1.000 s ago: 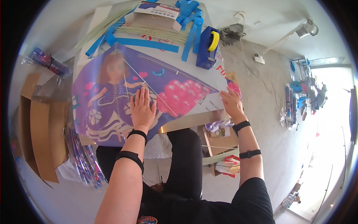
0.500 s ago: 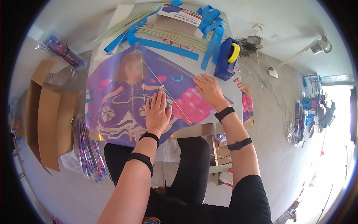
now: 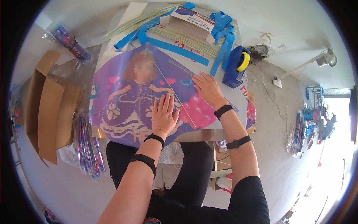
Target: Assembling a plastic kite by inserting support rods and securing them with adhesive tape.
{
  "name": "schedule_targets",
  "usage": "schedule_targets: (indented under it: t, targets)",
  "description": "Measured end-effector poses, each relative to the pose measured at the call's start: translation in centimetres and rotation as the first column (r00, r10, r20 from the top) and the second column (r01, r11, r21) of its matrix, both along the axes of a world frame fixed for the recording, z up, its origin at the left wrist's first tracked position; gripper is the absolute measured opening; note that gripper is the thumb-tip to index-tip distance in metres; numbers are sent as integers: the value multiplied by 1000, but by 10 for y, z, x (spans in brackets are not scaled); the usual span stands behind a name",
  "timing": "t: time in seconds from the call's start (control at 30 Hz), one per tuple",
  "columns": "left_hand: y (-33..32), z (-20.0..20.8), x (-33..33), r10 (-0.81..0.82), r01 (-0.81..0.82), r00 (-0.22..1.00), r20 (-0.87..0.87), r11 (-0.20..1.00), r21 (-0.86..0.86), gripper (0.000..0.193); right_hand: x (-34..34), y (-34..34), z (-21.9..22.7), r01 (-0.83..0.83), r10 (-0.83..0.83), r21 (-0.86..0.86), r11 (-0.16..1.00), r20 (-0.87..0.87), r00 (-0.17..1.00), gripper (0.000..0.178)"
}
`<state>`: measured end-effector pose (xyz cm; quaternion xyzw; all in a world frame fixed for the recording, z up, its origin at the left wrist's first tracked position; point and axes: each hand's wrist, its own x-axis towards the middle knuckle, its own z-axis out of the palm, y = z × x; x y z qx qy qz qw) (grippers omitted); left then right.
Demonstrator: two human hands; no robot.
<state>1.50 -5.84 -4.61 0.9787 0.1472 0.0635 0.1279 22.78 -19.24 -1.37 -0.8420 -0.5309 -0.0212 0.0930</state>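
Observation:
A purple kite (image 3: 128,89), printed with a doll-like figure in a ball gown and a pink patch, lies spread over the table. Flat on its middle rests my left hand (image 3: 165,114), fingers stretched out. My right hand (image 3: 209,89) lies along the kite's upper right edge, its fingers extended over a thin rod (image 3: 181,68) there. Another thin rod (image 3: 173,93) slants across the kite from the figure's head to the pink patch, passing just right of my left fingertips. Nothing shows gripped in either hand.
Behind the kite lie blue ribbon (image 3: 179,49), a bundle of thin pale sticks (image 3: 145,21) and a small open box (image 3: 192,23). A blue tape dispenser (image 3: 234,72) stands at right. An open cardboard box (image 3: 56,112) and bagged kites (image 3: 88,149) are at left.
The view has shifted, so the table and kite appear slightly right and lower. Both hands stay flat on the kite in nearly the same places.

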Motion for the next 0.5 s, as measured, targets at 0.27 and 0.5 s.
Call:
schedule_targets:
  t: [0.27, 0.5]
  targets:
    - [0, 1, -1, -2, 2, 1000, 6, 1000, -9, 58, 13, 95, -21, -63, 61, 45, 997, 57, 997, 39]
    - [-1, -2, 1, -21, 21, 1000, 14, 1000, -1, 58, 2, 115, -14, 11, -11, 237, 971, -3, 1000, 38]
